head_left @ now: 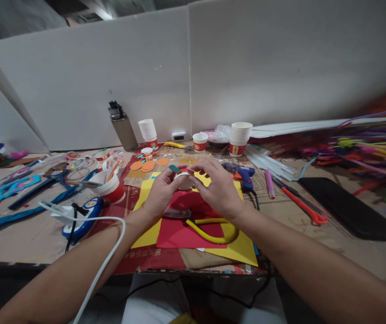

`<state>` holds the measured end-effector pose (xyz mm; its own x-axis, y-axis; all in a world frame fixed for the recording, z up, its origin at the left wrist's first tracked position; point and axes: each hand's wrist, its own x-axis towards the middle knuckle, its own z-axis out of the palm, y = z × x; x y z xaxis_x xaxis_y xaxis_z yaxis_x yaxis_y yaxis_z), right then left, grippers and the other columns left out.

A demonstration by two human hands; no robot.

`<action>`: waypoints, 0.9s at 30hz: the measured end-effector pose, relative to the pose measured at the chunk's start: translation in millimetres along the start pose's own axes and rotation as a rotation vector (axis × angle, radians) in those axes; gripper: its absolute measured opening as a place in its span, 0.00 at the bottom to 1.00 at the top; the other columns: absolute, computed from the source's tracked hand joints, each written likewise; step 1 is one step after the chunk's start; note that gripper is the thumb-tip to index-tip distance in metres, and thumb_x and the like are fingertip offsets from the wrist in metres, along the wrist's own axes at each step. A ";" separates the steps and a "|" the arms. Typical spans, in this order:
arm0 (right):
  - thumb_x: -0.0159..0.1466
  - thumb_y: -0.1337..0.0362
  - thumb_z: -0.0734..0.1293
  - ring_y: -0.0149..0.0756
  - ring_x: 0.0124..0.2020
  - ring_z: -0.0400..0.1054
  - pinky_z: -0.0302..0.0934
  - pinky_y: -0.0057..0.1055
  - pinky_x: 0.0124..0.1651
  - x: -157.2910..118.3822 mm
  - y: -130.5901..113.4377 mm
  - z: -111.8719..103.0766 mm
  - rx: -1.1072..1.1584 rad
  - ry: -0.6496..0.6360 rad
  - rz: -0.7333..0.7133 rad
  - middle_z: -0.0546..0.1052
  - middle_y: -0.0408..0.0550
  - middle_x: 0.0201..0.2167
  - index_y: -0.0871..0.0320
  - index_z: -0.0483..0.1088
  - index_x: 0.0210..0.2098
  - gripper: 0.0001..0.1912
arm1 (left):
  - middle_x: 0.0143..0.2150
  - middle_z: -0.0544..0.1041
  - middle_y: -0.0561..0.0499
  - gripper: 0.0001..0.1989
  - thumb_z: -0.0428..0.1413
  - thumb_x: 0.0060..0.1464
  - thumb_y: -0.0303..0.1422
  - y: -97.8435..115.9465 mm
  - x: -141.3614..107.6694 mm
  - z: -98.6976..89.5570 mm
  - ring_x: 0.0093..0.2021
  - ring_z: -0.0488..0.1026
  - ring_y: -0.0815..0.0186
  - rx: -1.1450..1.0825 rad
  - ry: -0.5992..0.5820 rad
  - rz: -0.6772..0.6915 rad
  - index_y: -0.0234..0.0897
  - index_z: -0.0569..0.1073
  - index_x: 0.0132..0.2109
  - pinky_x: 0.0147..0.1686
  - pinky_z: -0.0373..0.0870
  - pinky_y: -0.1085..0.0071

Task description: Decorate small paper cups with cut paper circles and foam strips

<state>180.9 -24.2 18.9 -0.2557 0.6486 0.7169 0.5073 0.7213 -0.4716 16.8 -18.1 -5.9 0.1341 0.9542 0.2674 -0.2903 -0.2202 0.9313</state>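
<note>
Near the middle of the table, a small round white piece [183, 181] with red and green bits at its top edge is held between my two hands. My left hand [162, 191] grips it from the left with thumb and fingers. From the right, my right hand [218, 186] pinches it, fingertips over the far edge. Beneath the hands lie red sheets [179, 236] on yellow paper [243, 252]. Yellow-handled scissors [209, 236] rest on the red sheets, their blades partly hidden.
Orange discs [148, 166], stacked paper cups [241, 135] and a bottle [124, 130] stand or lie beyond. A blue glue gun [247, 177], orange cutter [306, 209] and black slab [351, 209] are right. A blue power strip [86, 220] and white cable [111, 256] are left.
</note>
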 end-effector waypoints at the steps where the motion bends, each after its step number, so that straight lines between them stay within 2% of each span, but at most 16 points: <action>1: 0.65 0.65 0.65 0.41 0.44 0.67 0.63 0.40 0.48 -0.3 0.0 -0.1 0.000 -0.002 -0.015 0.74 0.50 0.39 0.54 0.70 0.41 0.05 | 0.45 0.79 0.49 0.16 0.62 0.50 0.36 0.4 -0.7 0.5 0.43 0.75 0.64 0.018 -0.005 0.018 0.39 0.76 0.47 0.44 0.72 0.69; 7: 0.64 0.67 0.65 0.40 0.43 0.68 0.64 0.39 0.47 -1.8 2.3 2.4 0.025 0.001 -0.055 0.76 0.49 0.39 0.54 0.71 0.41 0.06 | 0.39 0.80 0.49 0.12 0.62 0.50 0.36 1.6 -1.2 0.6 0.38 0.76 0.65 0.108 0.015 0.065 0.36 0.78 0.42 0.41 0.73 0.70; 13: 0.64 0.68 0.66 0.39 0.41 0.68 0.65 0.37 0.45 -2.6 4.8 4.9 0.007 0.016 -0.090 0.75 0.49 0.37 0.55 0.71 0.39 0.05 | 0.42 0.79 0.49 0.14 0.62 0.51 0.37 3.7 -0.4 -0.9 0.39 0.76 0.66 0.176 -0.011 0.101 0.37 0.77 0.45 0.40 0.75 0.70; 17: 0.64 0.68 0.65 0.39 0.42 0.68 0.65 0.37 0.45 -3.2 5.3 5.7 -0.003 0.012 -0.096 0.74 0.50 0.38 0.55 0.71 0.39 0.05 | 0.43 0.79 0.48 0.16 0.62 0.51 0.37 5.0 0.1 -1.0 0.40 0.76 0.65 0.177 -0.031 0.092 0.36 0.76 0.46 0.40 0.75 0.69; 21: 0.64 0.68 0.65 0.39 0.42 0.68 0.65 0.38 0.45 -3.5 5.3 6.6 -0.012 0.016 -0.112 0.74 0.50 0.37 0.56 0.71 0.39 0.04 | 0.42 0.79 0.48 0.17 0.63 0.50 0.37 6.1 -0.5 -1.0 0.39 0.76 0.65 0.173 -0.021 0.082 0.36 0.76 0.47 0.39 0.74 0.70; 27: 0.64 0.68 0.64 0.39 0.43 0.68 0.66 0.38 0.46 -4.5 7.7 6.2 -0.069 0.024 -0.192 0.74 0.51 0.40 0.56 0.70 0.41 0.06 | 0.36 0.78 0.51 0.14 0.62 0.50 0.37 7.7 -1.5 -2.0 0.35 0.74 0.68 0.192 0.014 0.082 0.35 0.76 0.43 0.38 0.73 0.72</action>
<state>180.9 -20.1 8.9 -0.3337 0.4944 0.8026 0.5068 0.8120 -0.2895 12.5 -20.8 0.3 0.1042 0.9338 0.3422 -0.1140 -0.3306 0.9369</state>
